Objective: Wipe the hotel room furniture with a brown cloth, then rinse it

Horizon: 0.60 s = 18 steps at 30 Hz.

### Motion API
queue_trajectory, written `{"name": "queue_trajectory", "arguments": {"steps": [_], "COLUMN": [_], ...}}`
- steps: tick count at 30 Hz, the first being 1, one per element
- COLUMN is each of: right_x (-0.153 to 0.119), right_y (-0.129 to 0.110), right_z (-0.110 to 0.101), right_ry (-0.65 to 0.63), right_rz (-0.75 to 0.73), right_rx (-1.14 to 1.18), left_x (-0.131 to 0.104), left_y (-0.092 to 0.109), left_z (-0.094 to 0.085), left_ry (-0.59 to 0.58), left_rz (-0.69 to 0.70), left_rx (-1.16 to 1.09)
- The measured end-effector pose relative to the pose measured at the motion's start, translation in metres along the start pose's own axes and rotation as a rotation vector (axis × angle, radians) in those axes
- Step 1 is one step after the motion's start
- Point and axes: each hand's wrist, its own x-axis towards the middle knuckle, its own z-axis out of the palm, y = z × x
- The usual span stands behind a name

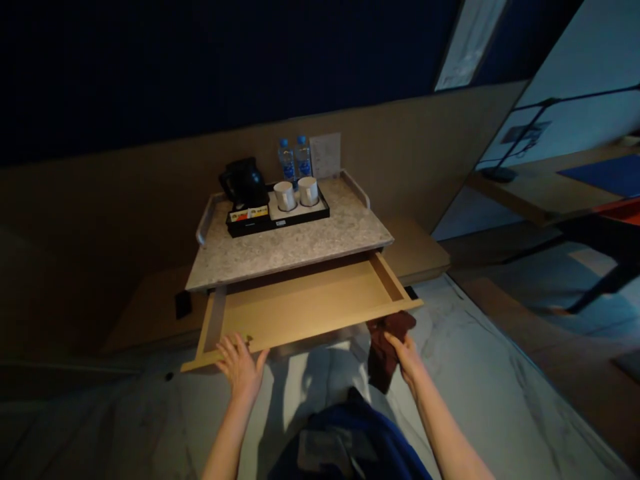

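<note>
While the left hand (243,370) lies spread across the front edge of the drawer (300,297), near that edge's left end, the right hand (410,360) grips a dark reddish cloth (383,367) beside the right end. The left hand's fingers are fanned over the rim rather than wrapped around anything; the right thumb and fingers pinch the cloth, which hangs down over the pale floor (500,373). In this view the cloth's upper part meets the drawer front, though whether it presses on the wood cannot be told.

The drawer stands pulled out beneath the stone-look tabletop (295,250), its light wooden bottom largely bare except for a small dark mark or item near the left hand, too small to identify. On the tabletop, a black tray (300,218) bears two white mugs, with a black kettle (245,183) and two water bottles near the back.

The step in hand appears to be handling the drawer front with the cloth – the left hand steadying, the right hand working. Wiping there would call for light, even pressure along the edge, with the cloth bunched flat under the fingers; bringing it inside would mean lifting it clear of the rim first.
</note>
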Motion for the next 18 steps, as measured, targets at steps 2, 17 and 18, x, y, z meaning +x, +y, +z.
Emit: {"name": "queue_trajectory", "arguments": {"steps": [2,17,18], "right_x": [0.02,0.168,0.176], "right_y": [-0.016,-0.063,-0.063], "right_z": [0.018,0.108,0.112], "right_ry": [-0.06,-0.31,-0.323], "right_rz": [0.008,-0.06,-0.072], "right_rx": [-0.001,-0.188,-0.209], "left_x": [0.02,0.168,0.175], "left_y": [0.01,0.059,0.058], "left_z": [0.005,0.05,0.051], "left_ry": [0.042,-0.252,-0.26], "left_rz": [-0.203,-0.569,-0.558], "left_rx": [-0.083,-0.51,-0.507]}}
